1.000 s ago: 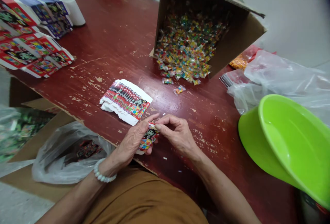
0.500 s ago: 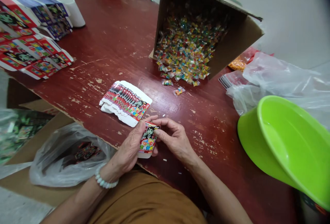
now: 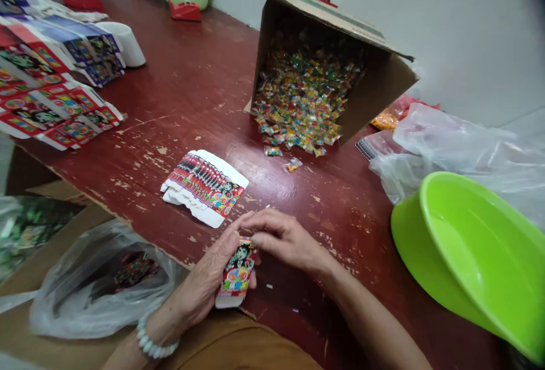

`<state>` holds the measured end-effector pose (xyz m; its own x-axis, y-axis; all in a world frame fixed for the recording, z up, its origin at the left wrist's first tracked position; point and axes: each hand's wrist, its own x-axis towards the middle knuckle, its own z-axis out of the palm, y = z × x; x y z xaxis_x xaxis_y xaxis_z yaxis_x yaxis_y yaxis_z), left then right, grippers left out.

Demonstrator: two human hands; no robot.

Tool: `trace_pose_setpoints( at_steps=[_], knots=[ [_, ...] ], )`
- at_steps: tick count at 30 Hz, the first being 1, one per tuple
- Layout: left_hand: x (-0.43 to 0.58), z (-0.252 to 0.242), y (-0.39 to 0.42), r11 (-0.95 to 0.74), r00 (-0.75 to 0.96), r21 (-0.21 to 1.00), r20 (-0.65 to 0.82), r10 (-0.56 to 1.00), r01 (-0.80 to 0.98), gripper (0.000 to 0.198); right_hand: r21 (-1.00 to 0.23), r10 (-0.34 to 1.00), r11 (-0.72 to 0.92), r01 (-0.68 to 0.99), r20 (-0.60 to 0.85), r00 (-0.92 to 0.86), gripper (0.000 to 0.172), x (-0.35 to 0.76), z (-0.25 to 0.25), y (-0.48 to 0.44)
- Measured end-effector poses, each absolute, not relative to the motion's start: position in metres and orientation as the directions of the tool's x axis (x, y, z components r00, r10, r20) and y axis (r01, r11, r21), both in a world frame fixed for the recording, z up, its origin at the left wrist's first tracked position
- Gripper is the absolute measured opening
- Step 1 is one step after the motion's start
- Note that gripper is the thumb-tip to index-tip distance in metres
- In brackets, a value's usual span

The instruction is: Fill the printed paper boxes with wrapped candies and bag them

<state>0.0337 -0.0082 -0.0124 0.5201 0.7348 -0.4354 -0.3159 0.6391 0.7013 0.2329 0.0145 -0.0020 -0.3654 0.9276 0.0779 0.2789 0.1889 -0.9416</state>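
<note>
While the left hand [image 3: 206, 282] grips a small printed carton [image 3: 237, 272] upright at six o'clock, the right hand [image 3: 289, 239] pinches its top end. A stack of flat printed cartons [image 3: 204, 188] lies just beyond at twelve, and wrapped candies [image 3: 302, 103] spill from a tipped cardboard box [image 3: 383, 83] at one o'clock.

A small red-and-white printed cardboard carton [image 3: 237, 271] with a cartoon face, its white end downward, leans toward one o'clock, gripped between the left hand [image 3: 207, 277] and right hand [image 3: 288, 239].
</note>
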Motion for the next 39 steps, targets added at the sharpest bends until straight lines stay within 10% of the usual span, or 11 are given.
trace_pose_setpoints(
  at_steps=[7, 15, 21, 27, 31, 39],
  knots=[
    [0.008, -0.008, -0.029, 0.811, 0.527, 0.520, -0.625, 0.576, -0.269, 0.056, -0.623, 0.918, -0.260, 0.738, 0.078, 0.389, 0.047, 0.307, -0.030, 0.124],
    [-0.032, -0.019, -0.026, 0.695, 0.408, 0.716, -0.614, 0.676, -0.073, 0.042, -0.733, 0.915, -0.308, 0.607, -0.053, 0.400, 0.027, 0.304, -0.036, 0.116],
    [-0.071, -0.013, -0.007, 0.600, 0.599, 0.789, -0.546, 0.586, 0.132, 0.032, -0.975, 0.960, -0.222, -0.012, -0.221, 0.174, 0.037, 0.251, -0.017, 0.033],
    [-0.069, -0.006, 0.003, 0.618, 0.294, 0.774, -0.565, 0.771, -0.134, 0.040, -0.938, 0.971, -0.236, -0.254, -0.237, -0.029, 0.025, 0.182, 0.004, -0.026],
    [-0.039, 0.002, 0.003, 0.582, 0.197, 0.737, -0.550, 0.812, -0.343, 0.043, -0.975, 0.984, -0.098, -0.197, -0.124, 0.126, 0.020, 0.169, 0.005, -0.022],
    [-0.013, -0.008, -0.015, 0.770, 0.596, 0.565, -0.521, 0.611, -0.296, 0.065, -0.939, 0.959, 0.135, 0.317, 0.205, 0.198, 0.004, 0.189, 0.002, -0.016]
  ],
)
